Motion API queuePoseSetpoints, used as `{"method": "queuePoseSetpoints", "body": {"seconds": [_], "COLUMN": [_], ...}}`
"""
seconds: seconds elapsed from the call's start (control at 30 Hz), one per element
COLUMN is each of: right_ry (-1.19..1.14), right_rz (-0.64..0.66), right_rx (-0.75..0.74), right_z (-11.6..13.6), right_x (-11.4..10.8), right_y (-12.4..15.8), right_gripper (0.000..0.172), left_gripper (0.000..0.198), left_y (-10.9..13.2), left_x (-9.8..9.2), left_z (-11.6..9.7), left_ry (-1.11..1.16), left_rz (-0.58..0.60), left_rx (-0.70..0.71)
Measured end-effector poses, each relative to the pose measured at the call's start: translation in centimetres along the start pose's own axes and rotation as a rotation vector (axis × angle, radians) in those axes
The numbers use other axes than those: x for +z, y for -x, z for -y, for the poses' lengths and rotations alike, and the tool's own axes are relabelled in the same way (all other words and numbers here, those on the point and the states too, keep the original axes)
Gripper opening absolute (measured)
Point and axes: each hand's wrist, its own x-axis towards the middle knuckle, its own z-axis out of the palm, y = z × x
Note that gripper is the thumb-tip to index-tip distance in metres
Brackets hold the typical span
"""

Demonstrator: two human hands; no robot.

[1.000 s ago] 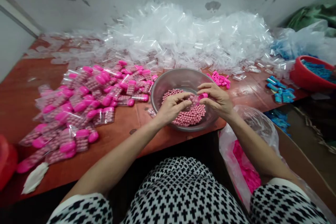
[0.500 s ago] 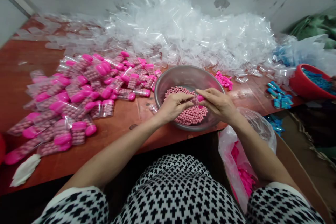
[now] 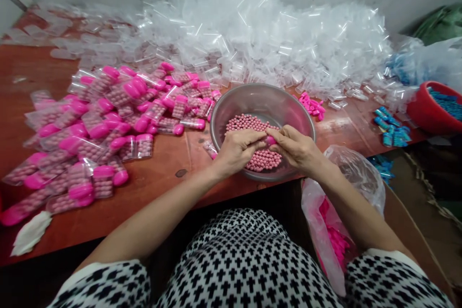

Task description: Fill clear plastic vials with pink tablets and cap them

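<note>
2 hands are held together over the metal bowl (image 3: 231, 106) of pink beads (image 3: 252, 161): left hand (image 3: 238, 150) and right hand (image 3: 296, 148) are pinched on 1 pink-capped tube (image 3: 270, 140).

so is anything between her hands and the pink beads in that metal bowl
Nothing visible. Both hands are already over the metal bowl: the left hand and right hand meet fingertip to fingertip just above the pink beads, pinching a small pink cap between them. The bowl has no cover.

Red tub (image 3: 431, 113) cut off at right edge; pink cap (image 3: 270, 140) mostly hidden betw. fingers.
</note>
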Motion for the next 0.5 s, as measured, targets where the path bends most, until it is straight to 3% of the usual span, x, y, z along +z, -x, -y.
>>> {"method": "queuePoseSetpoints", "body": {"seconds": [0.1, 0.2, 0.37, 0.5], "right_ry": [-0.021, -0.178, -0.767, -1.067], "right_rz": [0.001, -0.088, -0.168, -0.277], "right_rx": [0.029, 0.086, 0.391, 0.622], "right_z": [-0.4, -1.0, -0.7, -0.8], "right_x": [0.4, 0.3, -0.4, 0.1], "right_y": [-0.3, -0.6, 0.7, 1.5], "right_gripper": [0.038, 0.039, 0.07, 0.054], "left_gripper": [0.016, 0.019, 0.04, 0.04], "left_y": [-0.3, -0.8, -1.5, -1.5], "left_x": [0.2, 0.3, 0.2, 0.1], "left_z": [0.2, 0.3, 0.2, 0.0], "left_ry": [0.004, 0.218, 0.614, 0.549], "left_rz": [-0.019, -0.036, -0.12, -0.076], "left_rx": [-0.03, -0.169, -0.442, -0.389]}}
